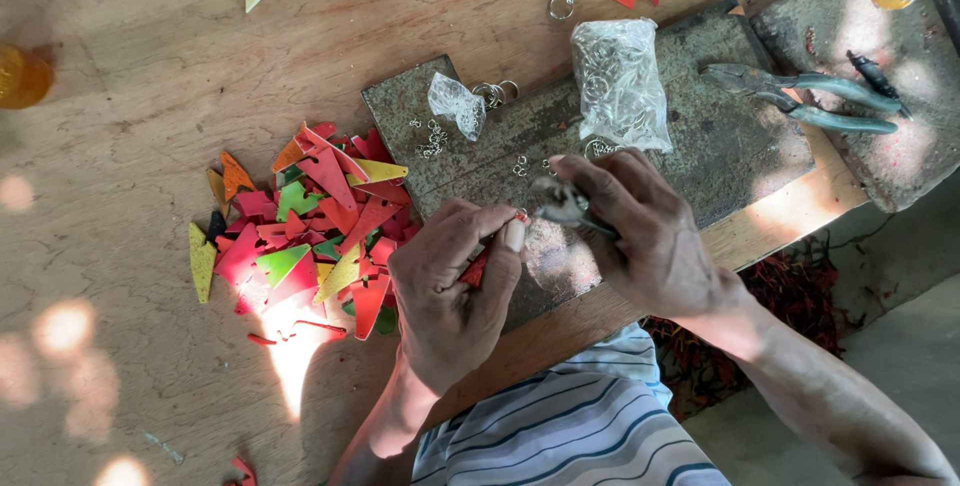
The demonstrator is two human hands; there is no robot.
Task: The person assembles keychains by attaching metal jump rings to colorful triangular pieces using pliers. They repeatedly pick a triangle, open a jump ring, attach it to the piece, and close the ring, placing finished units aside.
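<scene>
Your left hand (450, 291) pinches a small red triangular piece (476, 268) between thumb and fingers. Your right hand (640, 236) is closed around small pliers (560, 204), their tip meeting the piece's top end — just beyond your left thumb. Left of that hand lies a heap of coloured triangles (305, 221); beyond your right knuckles sits a clear bag of metal rings (622, 81) on a grey slab (720, 146).

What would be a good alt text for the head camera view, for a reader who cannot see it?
Seen from above, a person's left hand pinches a small red piece while the right hand works on it with small pliers, over a worn metal plate on a wooden table. A pile of coloured triangular pieces lies left; larger pliers lie right.
</scene>
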